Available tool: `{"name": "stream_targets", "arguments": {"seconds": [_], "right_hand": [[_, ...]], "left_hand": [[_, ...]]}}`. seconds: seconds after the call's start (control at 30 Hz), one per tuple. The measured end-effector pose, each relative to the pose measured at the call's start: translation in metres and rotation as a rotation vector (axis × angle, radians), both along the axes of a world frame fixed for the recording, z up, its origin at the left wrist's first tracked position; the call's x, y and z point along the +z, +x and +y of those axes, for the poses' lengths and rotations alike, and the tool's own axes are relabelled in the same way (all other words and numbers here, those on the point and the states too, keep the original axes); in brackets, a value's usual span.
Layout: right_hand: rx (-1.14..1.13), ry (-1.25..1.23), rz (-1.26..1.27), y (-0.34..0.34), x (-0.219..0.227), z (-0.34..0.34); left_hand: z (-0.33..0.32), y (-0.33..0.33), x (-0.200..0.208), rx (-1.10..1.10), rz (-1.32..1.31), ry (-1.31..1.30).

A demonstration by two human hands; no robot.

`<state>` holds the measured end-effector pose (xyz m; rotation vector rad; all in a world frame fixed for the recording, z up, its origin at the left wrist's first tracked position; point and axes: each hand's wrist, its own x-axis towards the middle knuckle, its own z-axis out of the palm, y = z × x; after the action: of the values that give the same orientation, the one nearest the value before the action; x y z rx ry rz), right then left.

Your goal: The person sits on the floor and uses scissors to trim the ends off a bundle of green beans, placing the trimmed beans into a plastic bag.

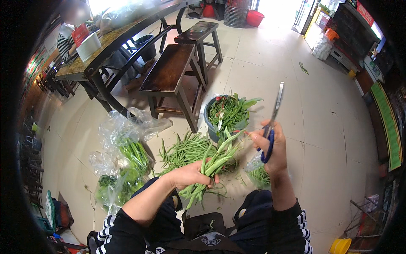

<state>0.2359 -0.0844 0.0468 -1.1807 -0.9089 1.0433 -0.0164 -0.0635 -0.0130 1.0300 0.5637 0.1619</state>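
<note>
My left hand [191, 174] is closed around a bunch of long green beans [220, 159], held above the floor between my knees. In my right hand [275, 150] is a pair of scissors [277, 106] with blue handles, its blades pointing up and away. The thumb and fingertips of that hand reach to the far tips of the bunch; whether they pinch a bean is unclear. Beneath and beyond the bunch, a pile of loose green beans [185, 149] lies on the floor. Behind it stands a dark bucket [207, 118] full of green trimmings and leaves [230, 111].
Clear plastic bags [114, 131] of leafy greens [134, 154] lie to my left. Another bag of green pieces [259, 175] sits below my right hand. Two wooden benches [169, 67] and a long table [91, 63] stand ahead left; a person [65, 38] is beyond the table.
</note>
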Motion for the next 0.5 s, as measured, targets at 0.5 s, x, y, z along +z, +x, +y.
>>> {"name": "stream_targets", "arguments": {"seconds": [0.5], "right_hand": [[-0.163,0.136,0.012,0.019,-0.014,0.116]], "left_hand": [[0.005,-0.003,-0.029,0.413,0.210,-0.109]]}}
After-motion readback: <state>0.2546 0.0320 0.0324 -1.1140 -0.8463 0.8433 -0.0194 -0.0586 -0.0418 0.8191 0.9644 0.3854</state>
